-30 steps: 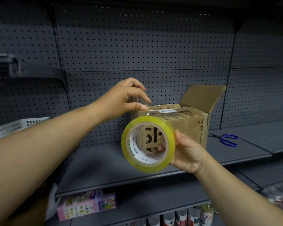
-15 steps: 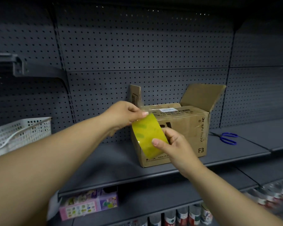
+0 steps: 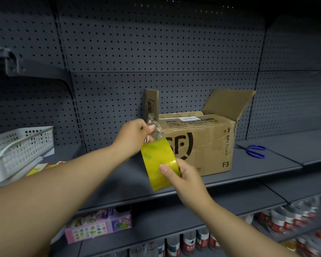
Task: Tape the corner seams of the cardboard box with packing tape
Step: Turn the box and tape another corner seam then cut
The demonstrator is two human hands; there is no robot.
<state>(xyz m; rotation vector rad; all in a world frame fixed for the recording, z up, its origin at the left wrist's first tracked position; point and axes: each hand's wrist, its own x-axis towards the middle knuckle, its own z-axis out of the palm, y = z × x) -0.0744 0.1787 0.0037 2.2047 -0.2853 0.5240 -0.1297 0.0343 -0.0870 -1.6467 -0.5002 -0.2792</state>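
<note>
**Yellow tape pulled free, front-L corner seam up next**

White basket [image 3: 20,143] sits well left of the L hand [image 3: 135,134], w/ bare shelf [image 3: 100,173] between, so there's elbow room on that side. L hand pinches the free end of the tape strip [image 3: 156,129], thumb and fingertips closed on the clear, crinkled film. Strip runs down-right to the tape roll [image 3: 158,164], which the R hand [image 3: 185,176] grasps w/ the thumb across the outer face; its other fingers are hidden. Cardboard box [image 3: 202,145] stands on the shelf just beyond both hands, front-L vertical corner right behind the L fingertips.

Step, as I read it: getting a length out. Can't tell if the film touches the corner yet. Next move prob needs the end pressed near the corner's top, then the roll run down the edge w/ tape centred over both faces.

Upright flap [image 3: 152,104] directly above the L hand could snag loose tape. Pegboard wall [image 3: 156,52] is close behind the box, so back corners likely need it turned. Scissors [image 3: 256,151] lie well right of the R hand, past the box.
</note>
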